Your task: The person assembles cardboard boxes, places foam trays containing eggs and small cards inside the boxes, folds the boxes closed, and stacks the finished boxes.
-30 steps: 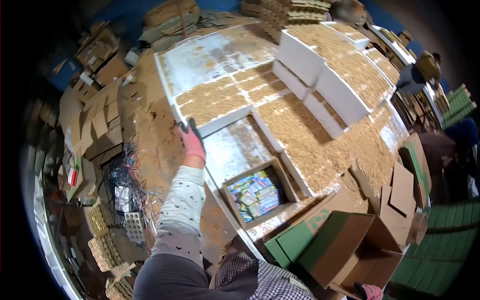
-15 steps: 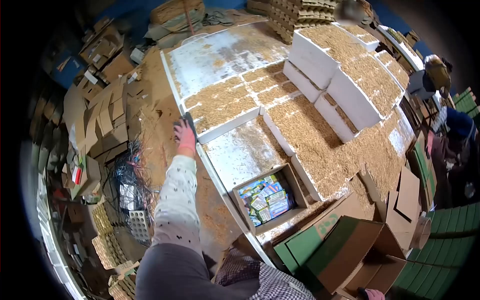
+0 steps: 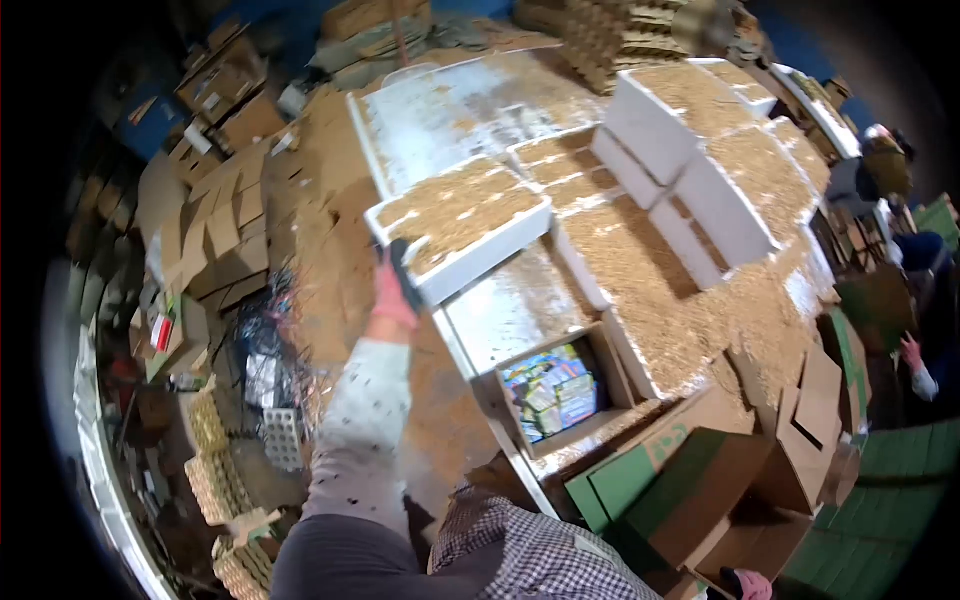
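My left hand (image 3: 394, 292), in a pink and black glove, grips the near left end of a white foam tray (image 3: 485, 262). The tray is filled level with brown, flaky loose material and its near side sits raised above the table (image 3: 500, 325). At the bottom edge of the view my right hand (image 3: 750, 584), also in a pink glove, closes on the edge of an open brown and green cardboard box (image 3: 690, 500); part of that hand is cut off. Between them an open carton (image 3: 510, 410) of colourful printed packets (image 3: 550, 392) stands on the table.
More foam trays (image 3: 655, 125) are stacked at the right amid spilled flakes (image 3: 670, 320). Egg-tray stacks (image 3: 625, 45) stand at the back. Flattened cardboard (image 3: 220, 210) and tangled plastic (image 3: 262, 340) lie on the left floor. Another person's gloved hand (image 3: 911, 352) shows at far right.
My left hand has shifted from the table's edge onto the tray's end, and the tray has risen and turned slightly. My right hand stays by the cardboard box. The view has swung a little.
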A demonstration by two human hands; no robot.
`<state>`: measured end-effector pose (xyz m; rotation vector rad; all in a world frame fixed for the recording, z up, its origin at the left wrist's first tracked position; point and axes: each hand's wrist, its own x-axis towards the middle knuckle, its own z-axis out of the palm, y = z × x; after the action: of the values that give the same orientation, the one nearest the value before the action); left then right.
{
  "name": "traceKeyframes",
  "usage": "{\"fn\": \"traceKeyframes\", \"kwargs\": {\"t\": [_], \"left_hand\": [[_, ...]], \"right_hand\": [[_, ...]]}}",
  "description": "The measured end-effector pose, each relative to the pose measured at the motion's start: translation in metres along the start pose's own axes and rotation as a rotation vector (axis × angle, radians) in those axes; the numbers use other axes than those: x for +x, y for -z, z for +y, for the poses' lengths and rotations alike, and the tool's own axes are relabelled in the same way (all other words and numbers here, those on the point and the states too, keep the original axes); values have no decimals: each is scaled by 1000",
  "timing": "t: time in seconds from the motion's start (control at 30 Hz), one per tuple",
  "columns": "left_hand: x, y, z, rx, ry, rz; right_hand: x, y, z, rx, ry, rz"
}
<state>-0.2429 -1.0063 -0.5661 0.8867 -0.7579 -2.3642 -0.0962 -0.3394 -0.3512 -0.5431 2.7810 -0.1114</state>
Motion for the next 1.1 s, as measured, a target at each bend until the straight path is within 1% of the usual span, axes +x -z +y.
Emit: {"fn": "traceKeyframes", "kwargs": {"t": [0.03, 0.07, 0.1, 0.13, 0.17, 0.2, 0.27, 0.3, 0.33, 0.4, 0.43, 0.47, 0.5, 0.53, 0.57, 0.6, 0.63, 0.67, 0.7, 0.73, 0.77, 0.8, 0.83, 0.87, 0.93, 0.97, 1.0, 1.03, 1.07, 1.1], "left_hand": [[-23, -4, 8, 24, -63, -42], [-43, -12, 15, 51, -105, -112], [-72, -27, 23, 80, -71, -253], [-101, -49, 31, 154, -116, -344], [-119, -66, 34, 175, -60, -421], [-134, -85, 31, 190, -18, -490], [-182, -133, 14, 54, 249, -691], [-212, -155, 1, 48, 365, -834], [-233, -169, -20, 157, 272, -788], [-271, -191, -67, 182, 339, -854], [-289, -201, -90, 197, 371, -888], [-312, -214, -102, 146, 591, -963], [-334, -228, -114, 120, 812, -1020], [-350, -229, -124, 199, 769, -1095], [-366, -229, -134, 276, 722, -1169], [-371, -225, -140, 390, 428, -1333], [-376, -221, -147, 494, 107, -1429], [-373, -219, -153, 470, 296, -1413], [-357, -207, -170, 526, 265, -1399], [-381, -208, -158, 539, 246, -1355], [-378, -191, -177, 660, -157, -1367], [-370, -173, -193, 790, -571, -1335], [-386, -172, -175, 911, -649, -1272], [-379, -169, -185, 827, -842, -1185], [-358, -150, -179, 749, -599, -966], [-335, -143, -167, 779, -595, -928], [-308, -138, -140, 817, -660, -989], [-276, -124, -131, 1080, -852, -868], [-266, -135, -101, 1596, -586, -693], [-206, -111, -119, 1899, -719, -667]], "right_hand": [[-6, -7, 2, 7, -18, 24], [-19, -34, 25, 23, 101, 193], [-12, -23, 6, -75, 101, 289], [-19, -18, 10, -114, 110, 205], [-26, -13, 6, -146, 90, 199], [-24, -4, 1, -100, 107, 218], [-33, -6, 10, -76, 156, 259], [-33, -3, 7, 146, 97, 301], [-33, -1, 7, 371, 58, 346], [-32, -10, 19, 1055, 10, 456], [-29, 4, 18, 1260, -110, 432], [-32, 1, 35, 1539, 92, 427], [-36, -2, 50, 1703, 169, 423], [-45, -5, 59, 1618, 162, 478], [-55, -12, 65, 1253, 73, 599], [-65, -17, 68, 858, -5, 689], [-75, -17, 63, 685, -66, 727], [-87, -9, 43, 354, -12, 830], [-98, -4, 31, 1198, -237, 847], [-106, -2, 29, 990, -192, 836], [-115, 0, 26, 773, -153, 839], [-124, 3, 23, 567, -118, 856], [-118, 5, 20, 545, -72, 813], [-108, 7, 16, 526, -24, 777], [-85, 7, 22, 443, 108, 601], [-64, 21, 4, 1026, -318, 367], [-53, 15, 18, 1192, -528, 220], [-45, 12, 23, 1246, -513, 169], [-39, 2, 30, 954, -443, 158], [-33, -7, 36, 622, -389, 158]]}}
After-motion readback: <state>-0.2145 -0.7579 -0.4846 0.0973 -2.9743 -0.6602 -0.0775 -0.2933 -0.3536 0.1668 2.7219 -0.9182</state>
